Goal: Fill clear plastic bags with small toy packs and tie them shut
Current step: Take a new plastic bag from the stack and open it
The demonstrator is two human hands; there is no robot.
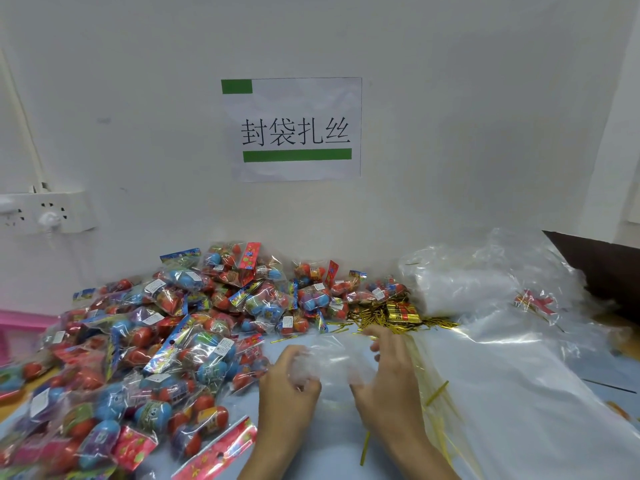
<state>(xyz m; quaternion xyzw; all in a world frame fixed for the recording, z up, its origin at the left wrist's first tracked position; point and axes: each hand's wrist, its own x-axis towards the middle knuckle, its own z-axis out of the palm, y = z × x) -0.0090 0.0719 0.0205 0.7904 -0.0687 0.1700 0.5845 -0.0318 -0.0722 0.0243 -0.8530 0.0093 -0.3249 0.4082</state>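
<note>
A clear plastic bag [332, 358] hangs between both hands just above the pale blue table. My left hand [289, 382] grips its left edge with curled fingers. My right hand [388, 372] holds the right edge, fingers bent around the film; the motion blurs them. A wide heap of small toy packs [180, 334], red and blue eggs in crinkly wrappers, covers the table to the left of my hands. Gold twist ties [388, 318] lie scattered in a pile just beyond my right hand.
A stack of clear bags [485, 285] fills the right side of the table, with a dark cardboard box [602, 265] behind it. A pink tray edge [20, 320] shows at far left. A paper sign [294, 129] and a power strip [45, 213] hang on the white wall.
</note>
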